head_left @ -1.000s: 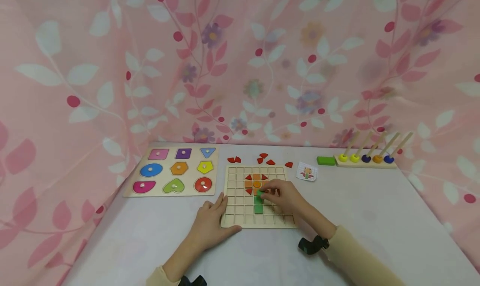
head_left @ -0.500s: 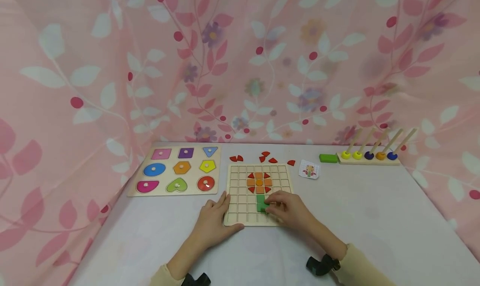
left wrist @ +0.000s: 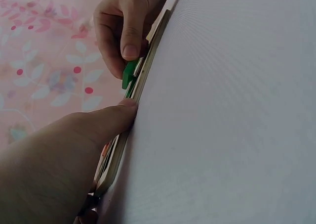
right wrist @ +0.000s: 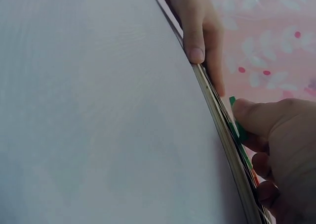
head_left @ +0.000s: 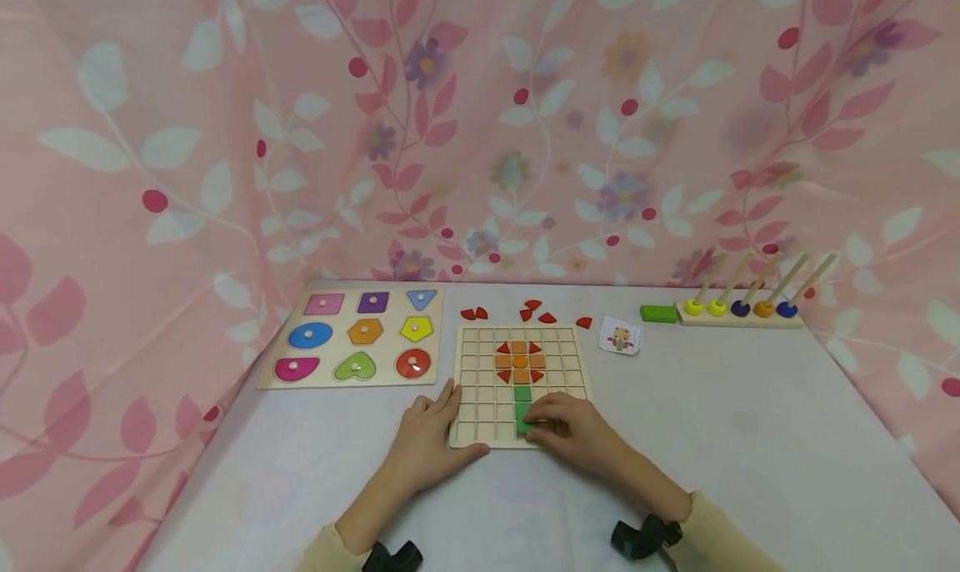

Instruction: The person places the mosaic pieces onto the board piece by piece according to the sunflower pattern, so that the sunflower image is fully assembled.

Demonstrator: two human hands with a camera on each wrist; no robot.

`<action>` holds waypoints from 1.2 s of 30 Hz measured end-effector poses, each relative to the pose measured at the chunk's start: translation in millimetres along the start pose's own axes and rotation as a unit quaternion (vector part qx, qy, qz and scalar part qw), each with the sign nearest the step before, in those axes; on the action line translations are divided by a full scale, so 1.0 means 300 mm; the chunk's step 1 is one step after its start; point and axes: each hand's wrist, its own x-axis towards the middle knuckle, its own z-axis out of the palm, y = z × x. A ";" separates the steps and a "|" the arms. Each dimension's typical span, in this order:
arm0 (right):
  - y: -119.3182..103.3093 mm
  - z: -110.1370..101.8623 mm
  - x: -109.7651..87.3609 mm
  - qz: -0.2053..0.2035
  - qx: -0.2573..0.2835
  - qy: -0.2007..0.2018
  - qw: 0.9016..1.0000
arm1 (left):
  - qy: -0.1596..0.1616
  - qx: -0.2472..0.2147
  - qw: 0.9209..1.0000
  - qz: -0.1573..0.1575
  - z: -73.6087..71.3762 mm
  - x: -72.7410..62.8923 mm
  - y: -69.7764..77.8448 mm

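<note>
puzzle (head_left: 383, 365) beside gridded board (head_left: 485, 411), red pieces (head_left: 547, 318) beyond

Green tile (left wrist: 128, 78) — pinched above gridded board (head_left: 487, 412)

We count two hands (head_left: 427, 445), one grid board (head_left: 480, 406), six loose red pieces (head_left: 547, 318), nine knobbed shapes (head_left: 359, 333), five pegs (head_left: 792, 274), five beads (head_left: 764, 309) and one card (head_left: 621, 337).

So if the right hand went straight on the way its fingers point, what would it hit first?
Probably the left hand, across the grid board. But depth is unclear: if the right hand angles downward, the green piece it pinches would meet the board first.
</note>
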 end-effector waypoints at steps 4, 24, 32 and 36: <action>0.012 0.004 -0.006 -0.027 -0.012 -0.008 1.000 | 0.002 0.003 1.000 0.002 0.004 0.000 -0.002; 0.030 0.021 -0.012 -0.052 -0.032 -0.001 0.998 | 0.000 -0.004 1.000 -0.001 -0.005 0.000 0.006; 0.023 0.017 -0.011 -0.036 -0.009 0.002 0.999 | 0.001 -0.003 1.000 0.002 -0.003 0.002 0.004; 0.016 0.016 -0.014 -0.034 0.000 -0.002 0.999 | 0.000 -0.003 1.000 0.002 0.001 -0.002 0.002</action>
